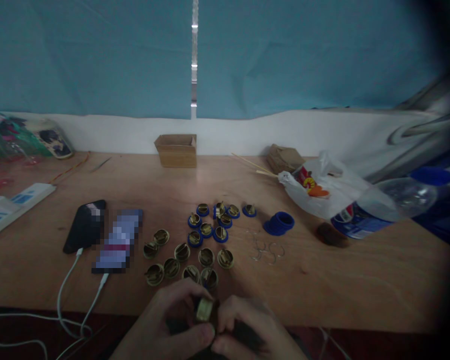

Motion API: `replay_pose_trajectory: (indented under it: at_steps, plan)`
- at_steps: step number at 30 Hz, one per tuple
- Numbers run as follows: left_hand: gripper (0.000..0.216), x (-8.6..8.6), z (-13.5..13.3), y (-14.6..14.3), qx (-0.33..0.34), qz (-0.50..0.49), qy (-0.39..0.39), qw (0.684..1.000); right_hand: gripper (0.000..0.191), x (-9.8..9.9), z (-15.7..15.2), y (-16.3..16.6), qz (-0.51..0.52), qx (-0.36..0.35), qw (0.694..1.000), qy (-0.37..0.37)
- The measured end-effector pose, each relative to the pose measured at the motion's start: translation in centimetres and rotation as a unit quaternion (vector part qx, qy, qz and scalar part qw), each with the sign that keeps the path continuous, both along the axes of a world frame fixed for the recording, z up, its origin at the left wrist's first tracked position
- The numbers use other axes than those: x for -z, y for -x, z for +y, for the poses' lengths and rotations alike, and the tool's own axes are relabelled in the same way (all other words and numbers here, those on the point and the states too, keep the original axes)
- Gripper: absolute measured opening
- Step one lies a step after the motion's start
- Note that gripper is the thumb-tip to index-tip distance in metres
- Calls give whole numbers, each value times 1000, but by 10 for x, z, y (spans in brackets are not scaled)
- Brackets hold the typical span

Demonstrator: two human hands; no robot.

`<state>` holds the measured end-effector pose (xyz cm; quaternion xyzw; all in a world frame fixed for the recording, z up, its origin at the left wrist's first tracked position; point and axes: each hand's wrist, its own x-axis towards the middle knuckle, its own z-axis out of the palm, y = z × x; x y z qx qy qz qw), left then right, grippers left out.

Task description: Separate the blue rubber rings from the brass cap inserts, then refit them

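Both hands meet at the table's near edge. My left hand (172, 320) and my right hand (243, 327) pinch one small brass part (204, 310) between their fingertips. Just beyond them lie several loose brass round parts (183, 262) on the wooden table (360, 270). Farther back sit several brass parts fitted with blue rings (213, 220). A stack of blue rings (279, 223) stands to the right of those, with a few thin wire rings (266, 248) in front of it.
Two phones (105, 235) with white cables lie at the left. A small cardboard box (177, 150) stands at the back. A white plastic bag (318, 187) and a lying plastic bottle (386, 205) are at the right. A dark small object (332, 235) lies by the bottle.
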<state>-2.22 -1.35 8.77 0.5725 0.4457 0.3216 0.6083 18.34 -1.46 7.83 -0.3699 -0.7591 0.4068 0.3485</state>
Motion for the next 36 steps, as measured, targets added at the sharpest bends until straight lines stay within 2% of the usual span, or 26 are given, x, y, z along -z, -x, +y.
replay_pose_trajectory:
  at_steps: [6, 13, 18, 22, 27, 29, 32, 34, 36]
  plan:
    - [18, -2, -1, -3, 20, 23, -32, 999, 9, -4, -3, -5, -16, 0, 1000, 12]
    - [21, 0, 2, -7, 38, 51, -60, 996, 19, -3, -17, 3, -73, 93, 993, 24]
    - [26, -2, 4, -7, 62, 50, -47, 996, 22, 10, -15, 4, -7, 71, 997, -27]
    - [27, -8, 1, -9, 38, 38, -39, 998, 21, 15, -9, 5, 39, 60, 996, -62]
    - [24, -7, -4, -10, 19, 14, -30, 999, 29, 8, -9, 0, 98, 48, 994, -4]
    - [27, -2, -6, -7, -31, 29, -17, 999, 33, 7, -6, -8, 110, 103, 988, 27]
    - [33, 9, -5, 1, -109, 64, -1, 992, 34, 14, 10, -28, 88, 258, 962, 26]
    - [33, 14, -4, 8, -113, 70, 5, 991, 26, 22, 24, -46, 17, 332, 943, 19]
    - [34, 18, -2, 13, -115, 66, 2, 991, 22, 31, 37, -62, -74, 349, 934, 23]
